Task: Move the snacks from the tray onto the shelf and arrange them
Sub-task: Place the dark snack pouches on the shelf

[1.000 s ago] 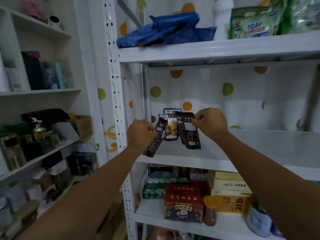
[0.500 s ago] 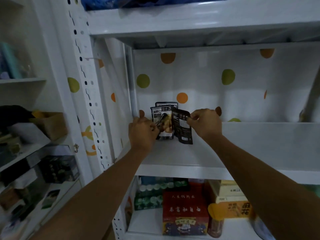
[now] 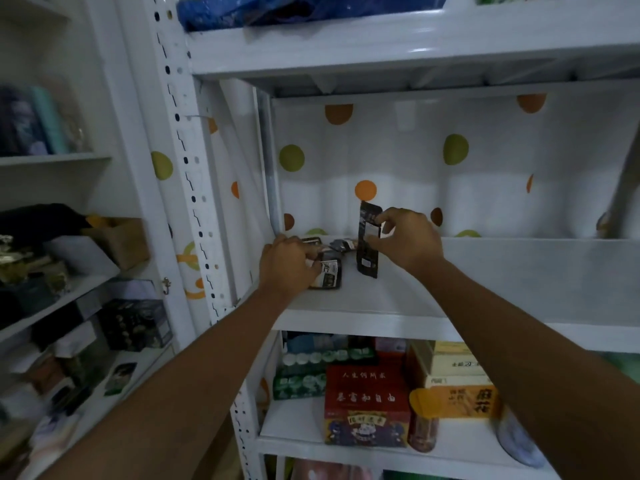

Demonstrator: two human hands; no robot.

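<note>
Pouches (image 3: 329,271) look light and floppy; hold near the top. Your right grip (image 3: 408,240) pinches the upright pouch (image 3: 367,265); left grip (image 3: 287,268), cannot tell.

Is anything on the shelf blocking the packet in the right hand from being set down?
Nothing visible does. The right hand pinches the upright packet over bare shelf; the other packets lie flat to its left, under the left hand.
</note>
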